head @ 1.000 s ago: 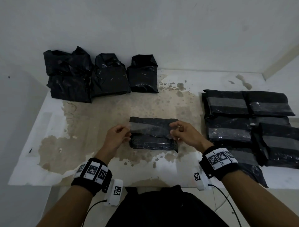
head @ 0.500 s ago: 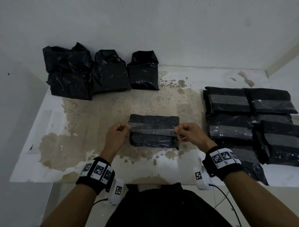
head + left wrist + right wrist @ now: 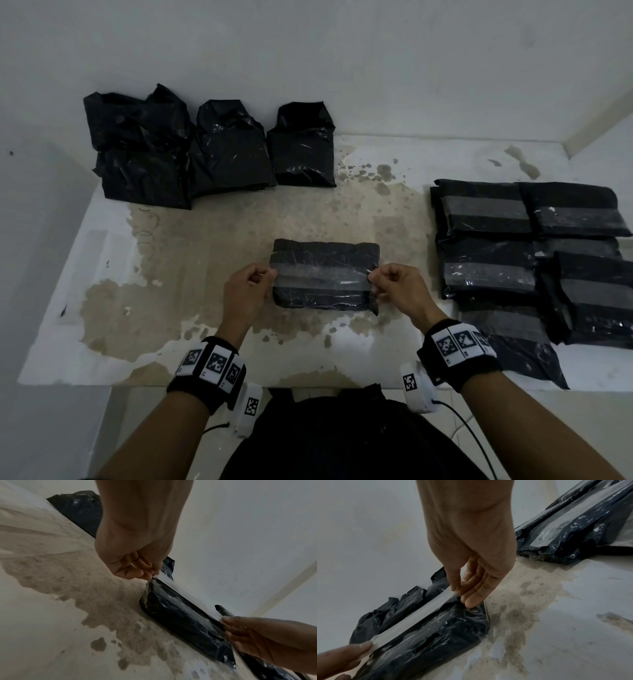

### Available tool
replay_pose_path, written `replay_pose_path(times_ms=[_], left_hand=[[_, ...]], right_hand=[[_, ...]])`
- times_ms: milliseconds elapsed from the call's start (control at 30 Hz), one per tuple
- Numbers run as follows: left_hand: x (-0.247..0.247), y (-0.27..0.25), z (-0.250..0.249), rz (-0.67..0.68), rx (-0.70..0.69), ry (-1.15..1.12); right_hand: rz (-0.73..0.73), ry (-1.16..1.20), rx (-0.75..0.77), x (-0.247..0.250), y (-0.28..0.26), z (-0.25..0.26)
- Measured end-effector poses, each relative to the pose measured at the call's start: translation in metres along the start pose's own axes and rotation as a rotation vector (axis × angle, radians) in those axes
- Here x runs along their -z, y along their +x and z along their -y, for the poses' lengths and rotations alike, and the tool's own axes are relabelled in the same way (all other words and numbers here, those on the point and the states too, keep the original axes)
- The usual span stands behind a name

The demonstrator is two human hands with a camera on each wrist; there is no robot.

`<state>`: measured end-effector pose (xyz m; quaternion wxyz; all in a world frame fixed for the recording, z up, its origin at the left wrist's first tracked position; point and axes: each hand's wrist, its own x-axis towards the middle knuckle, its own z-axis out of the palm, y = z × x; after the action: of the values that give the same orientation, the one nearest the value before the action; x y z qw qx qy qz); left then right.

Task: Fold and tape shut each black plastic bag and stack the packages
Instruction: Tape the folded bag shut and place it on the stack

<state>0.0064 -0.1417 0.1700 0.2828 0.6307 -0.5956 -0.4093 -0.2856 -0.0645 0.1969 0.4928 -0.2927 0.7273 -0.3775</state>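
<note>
Head view: a folded bag lies mid-desk, with a clear tape strip stretched across it. The left hand and right hand each pinch one tape end, not yet pressed flat. Taped packages are piled to the right; three untaped bags wait behind.
</note>
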Motion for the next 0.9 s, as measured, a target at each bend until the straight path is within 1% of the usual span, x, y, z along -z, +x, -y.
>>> replay_pose_path(times_ms=[133,167,267,333,467,533,633,733,900], left_hand=[[-0.004,0.002,0.005,-0.019,-0.011,0.015],[-0.005,0.003,0.007,-0.018,0.007,0.008],[-0.008,0.005,0.015,0.006,0.142,-0.032],[-0.009,0.005,0.017,0.033,0.183,-0.083],[-0.01,0.004,0.018,0.072,0.189,-0.163],[-0.011,0.003,0.018,0.095,0.17,-0.16],[-0.014,0.004,0.024,0.108,0.124,-0.075],[-0.017,0.006,0.029,0.094,0.083,0.028],[-0.021,0.001,0.013,0.064,0.058,0.113]], right_hand=[[-0.017,0.012,-0.008,-0.005,0.001,-0.005],[-0.021,0.014,-0.012,-0.006,0.001,-0.006],[-0.028,0.021,-0.022,-0.008,0.002,-0.009],[-0.026,0.019,-0.022,-0.008,0.003,-0.011],[-0.027,0.044,-0.027,-0.009,0.003,-0.013],[-0.029,0.06,-0.034,-0.009,0.003,-0.014],[-0.042,0.065,-0.032,-0.011,0.003,-0.014],[-0.066,0.058,-0.018,-0.013,0.002,-0.014],[-0.126,-0.03,0.046,-0.018,0.004,-0.017]])
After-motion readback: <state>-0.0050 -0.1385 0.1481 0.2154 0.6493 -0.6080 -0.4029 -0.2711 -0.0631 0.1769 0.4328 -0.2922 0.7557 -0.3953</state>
